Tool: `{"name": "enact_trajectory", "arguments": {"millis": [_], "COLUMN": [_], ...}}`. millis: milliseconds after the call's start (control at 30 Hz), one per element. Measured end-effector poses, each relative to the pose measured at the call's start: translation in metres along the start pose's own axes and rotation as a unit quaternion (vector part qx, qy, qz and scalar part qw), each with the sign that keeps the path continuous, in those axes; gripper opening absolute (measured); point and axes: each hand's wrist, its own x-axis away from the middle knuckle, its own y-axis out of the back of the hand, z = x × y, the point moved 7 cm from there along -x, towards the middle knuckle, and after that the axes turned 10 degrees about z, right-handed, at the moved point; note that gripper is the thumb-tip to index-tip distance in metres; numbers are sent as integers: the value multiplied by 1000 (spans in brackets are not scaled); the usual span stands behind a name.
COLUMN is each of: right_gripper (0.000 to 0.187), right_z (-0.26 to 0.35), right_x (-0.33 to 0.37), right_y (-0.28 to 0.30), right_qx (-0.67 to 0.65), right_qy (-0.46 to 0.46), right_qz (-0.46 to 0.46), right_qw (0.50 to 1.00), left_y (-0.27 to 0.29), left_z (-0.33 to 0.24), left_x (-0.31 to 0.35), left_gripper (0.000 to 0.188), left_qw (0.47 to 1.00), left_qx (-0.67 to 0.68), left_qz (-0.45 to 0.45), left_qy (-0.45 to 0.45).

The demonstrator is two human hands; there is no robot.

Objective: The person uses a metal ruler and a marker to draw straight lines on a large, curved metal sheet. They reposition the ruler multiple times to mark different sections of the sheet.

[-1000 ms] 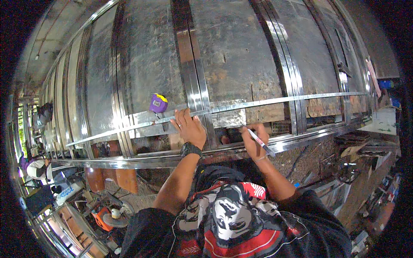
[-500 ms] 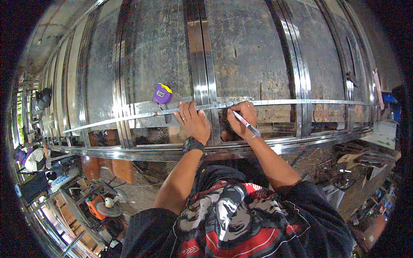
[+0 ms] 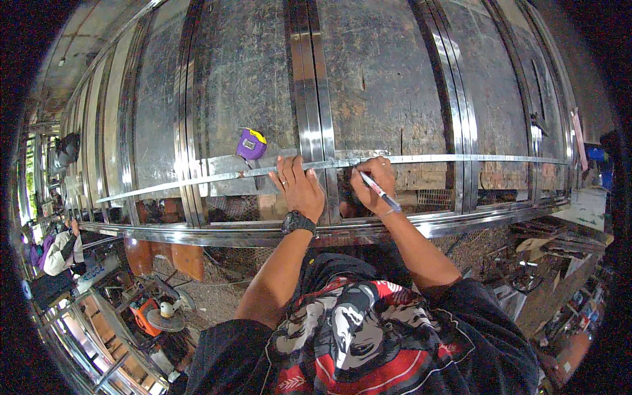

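Note:
A long, thin metal strip (image 3: pixel 408 158) with small marks along it lies across several shiny metal bars. My left hand (image 3: pixel 303 191), with a black watch at the wrist, rests flat over it, fingers stretched out. Just to the right, my right hand (image 3: pixel 375 183) grips a white marker pen (image 3: pixel 377 189) between bent fingers, its tip end by the strip. The tip itself is hard to make out. Beyond my left fingertips sits a purple and yellow tape measure (image 3: pixel 251 143).
Polished metal bars (image 3: pixel 309 99) run away from me over dark, scuffed boards (image 3: pixel 375 79). A shiny rail (image 3: pixel 263 235) crosses in front of my body. At the lower left are an orange cut-off machine (image 3: pixel 145 316) and a co-worker (image 3: pixel 64 253); scrap pieces (image 3: pixel 546 240) lie at the right.
My hands stay almost in place on the strip, with only a slight shift. At the far left, the co-worker's posture has changed, with an arm now raised.

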Motion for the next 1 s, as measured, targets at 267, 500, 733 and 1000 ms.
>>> {"name": "enact_trajectory", "arguments": {"millis": [267,500,733,1000], "right_gripper": [14,14,15,15], "right_z": [-1,13,8,8], "right_x": [4,-1,-4,-4], "right_y": [4,-12,-19,-21], "right_qx": [-31,-34,-49,-6], "right_qy": [-97,-18,-36,-34], "right_qz": [-17,0,10,38], "right_qw": [995,999,998,999], "left_y": [-2,-2,-2,-1], "left_z": [1,2,1,1], "left_x": [0,0,0,-1], "left_gripper": [45,44,44,46], "left_qw": [1000,1000,1000,1000], "left_qx": [2,2,20,13], "left_qz": [11,12,19,18], "left_qy": [7,10,12,8]}}
